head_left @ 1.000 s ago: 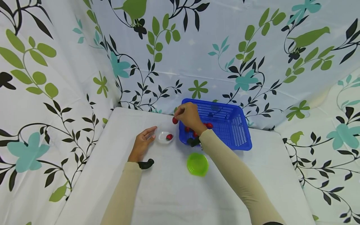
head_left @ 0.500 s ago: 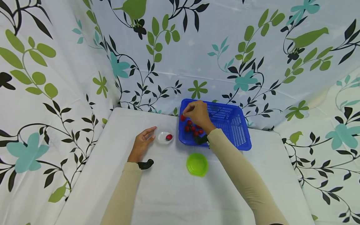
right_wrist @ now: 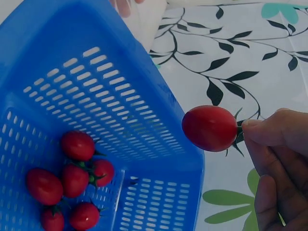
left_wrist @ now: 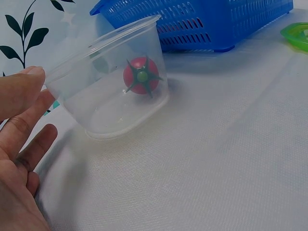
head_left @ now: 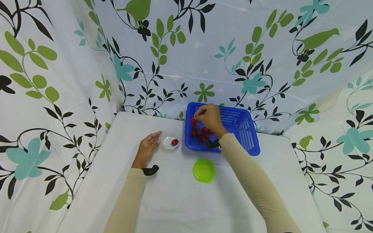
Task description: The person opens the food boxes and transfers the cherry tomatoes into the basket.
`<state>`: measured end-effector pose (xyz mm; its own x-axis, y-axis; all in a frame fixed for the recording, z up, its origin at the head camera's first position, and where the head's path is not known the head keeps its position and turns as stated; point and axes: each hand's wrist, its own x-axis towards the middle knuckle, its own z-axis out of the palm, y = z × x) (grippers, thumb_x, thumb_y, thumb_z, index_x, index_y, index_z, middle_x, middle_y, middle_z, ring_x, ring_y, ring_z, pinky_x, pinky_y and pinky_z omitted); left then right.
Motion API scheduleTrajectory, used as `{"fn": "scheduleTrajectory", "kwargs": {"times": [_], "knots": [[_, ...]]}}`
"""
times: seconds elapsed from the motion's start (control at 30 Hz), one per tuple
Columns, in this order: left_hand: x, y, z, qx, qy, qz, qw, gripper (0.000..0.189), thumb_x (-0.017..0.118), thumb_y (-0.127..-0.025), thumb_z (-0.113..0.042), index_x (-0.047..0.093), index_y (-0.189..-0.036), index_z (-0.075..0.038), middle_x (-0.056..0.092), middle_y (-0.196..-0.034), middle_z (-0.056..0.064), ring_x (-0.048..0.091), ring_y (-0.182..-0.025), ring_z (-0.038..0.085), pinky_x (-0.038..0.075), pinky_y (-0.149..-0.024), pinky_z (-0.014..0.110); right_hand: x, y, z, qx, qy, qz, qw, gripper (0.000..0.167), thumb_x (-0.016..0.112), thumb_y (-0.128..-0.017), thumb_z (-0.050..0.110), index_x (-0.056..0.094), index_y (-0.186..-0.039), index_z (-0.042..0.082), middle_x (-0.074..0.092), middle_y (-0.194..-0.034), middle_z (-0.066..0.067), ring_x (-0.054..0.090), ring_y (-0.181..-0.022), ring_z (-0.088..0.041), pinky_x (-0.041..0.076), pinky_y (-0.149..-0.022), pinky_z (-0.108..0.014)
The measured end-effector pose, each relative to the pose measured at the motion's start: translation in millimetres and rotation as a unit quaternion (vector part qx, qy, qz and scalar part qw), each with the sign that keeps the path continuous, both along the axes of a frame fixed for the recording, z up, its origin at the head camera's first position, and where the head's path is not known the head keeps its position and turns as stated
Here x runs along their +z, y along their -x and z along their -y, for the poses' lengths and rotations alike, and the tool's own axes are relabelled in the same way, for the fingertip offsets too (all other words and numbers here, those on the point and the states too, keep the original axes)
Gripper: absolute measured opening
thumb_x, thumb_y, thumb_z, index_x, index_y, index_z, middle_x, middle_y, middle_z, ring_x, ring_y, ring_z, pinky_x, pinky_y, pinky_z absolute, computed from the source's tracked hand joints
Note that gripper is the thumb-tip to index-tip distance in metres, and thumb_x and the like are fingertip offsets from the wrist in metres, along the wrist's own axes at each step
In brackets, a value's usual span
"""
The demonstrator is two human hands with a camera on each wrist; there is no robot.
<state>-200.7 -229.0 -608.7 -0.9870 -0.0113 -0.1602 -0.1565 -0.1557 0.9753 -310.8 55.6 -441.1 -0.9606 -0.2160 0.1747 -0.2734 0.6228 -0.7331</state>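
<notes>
My right hand (head_left: 212, 118) pinches a red cherry tomato (right_wrist: 210, 128) by its green stem between thumb and fingertips. In the head view it is over the left part of the blue plastic basket (head_left: 245, 131). Several more cherry tomatoes (right_wrist: 74, 181) lie together in the basket below. On the left, my left hand (head_left: 145, 149) rests beside a small clear plastic container (head_left: 167, 145), fingers loosely extended and thumb close to its rim in the left wrist view. One tomato (left_wrist: 141, 77) with a star-shaped green calyx lies inside that container.
A bright green dish (head_left: 204, 171) stands on the white-covered table (head_left: 175, 204), in front of the basket. Behind the table hangs a leaf-patterned curtain (head_left: 198, 58), close to the basket's back edge. Black straps circle both wrists.
My right hand, with the tomato, has moved right from beyond the basket's left rim to over the basket, uncovering more tomatoes there. The left hand and the container have stayed put.
</notes>
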Motion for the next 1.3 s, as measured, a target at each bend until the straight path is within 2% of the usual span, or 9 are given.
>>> {"fn": "scheduleTrajectory", "kwargs": {"times": [0.27,0.57,1.3], "knots": [[1.0,-0.3,-0.4,0.002,0.009,0.004,0.9999,0.046,0.065,-0.106,-0.010,0.060,-0.151,-0.019,0.054,-0.163,-0.001,0.037,-0.159,0.015,0.021,-0.135,0.046,-1.1,2.2,-13,-0.012,-0.004,-0.005,0.9999,0.011,0.090,-0.082,0.005,0.082,-0.077,0.010,0.081,-0.081,-0.007,0.076,-0.077,-0.021,0.061,-0.076,-0.039],[0.9,-0.5,-0.7,0.001,0.011,0.005,0.9999,0.047,0.065,-0.106,-0.009,0.059,-0.152,-0.018,0.052,-0.164,-0.001,0.036,-0.160,0.015,0.019,-0.135,0.047,-4.5,3.4,-32,-0.020,-0.013,-0.007,0.9997,0.011,0.089,-0.083,0.006,0.081,-0.078,0.010,0.081,-0.083,-0.008,0.076,-0.080,-0.023,0.063,-0.083,-0.044],[1.3,0.0,-0.9,0.001,0.006,0.003,1.0000,0.047,0.064,-0.106,-0.008,0.058,-0.152,-0.017,0.052,-0.164,0.001,0.037,-0.159,0.016,0.020,-0.135,0.046,-13.8,5.6,-72,-0.041,-0.027,0.015,0.9987,0.010,0.086,-0.087,0.006,0.081,-0.080,0.009,0.080,-0.084,-0.010,0.076,-0.085,-0.026,0.063,-0.084,-0.047]]}}
